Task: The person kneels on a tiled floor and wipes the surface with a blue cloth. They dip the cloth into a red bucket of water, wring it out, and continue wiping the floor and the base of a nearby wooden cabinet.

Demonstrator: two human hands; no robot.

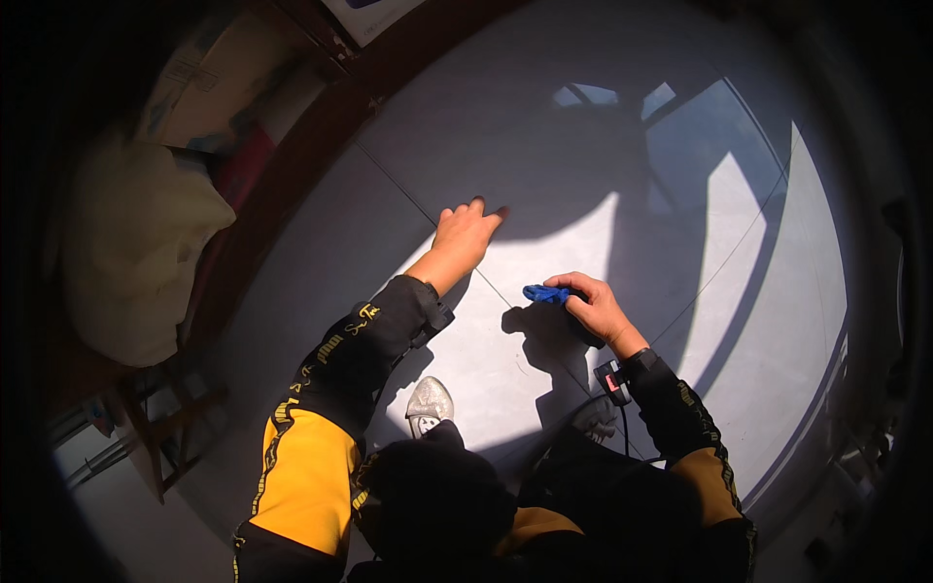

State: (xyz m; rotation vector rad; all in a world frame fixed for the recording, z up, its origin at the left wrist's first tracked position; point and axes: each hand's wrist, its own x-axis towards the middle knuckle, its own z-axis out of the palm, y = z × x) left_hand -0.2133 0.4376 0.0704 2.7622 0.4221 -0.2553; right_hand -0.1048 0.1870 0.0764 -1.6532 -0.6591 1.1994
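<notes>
A small bunched blue cloth [547,294] pokes out past the fingertips of my right hand [599,304], which is pinching it above the sunlit floor. Something dark lies under that palm, and I cannot tell whether it is an object or shadow. My left hand [465,235] reaches forward over the pale tiled floor [503,270] with fingers spread and nothing in them. Below it runs a tile joint, at the border of sun and shade. A dark device is strapped at each wrist, and the right one [612,382] has a cable hanging from it.
A cream cloth or bag [131,248] rests on dark red wooden furniture [284,153] at left, near a cardboard box [211,87]. A wooden stool frame [164,430] stands below. My silver shoe [430,399] is on the floor. Shadows and window reflections cross the tiles.
</notes>
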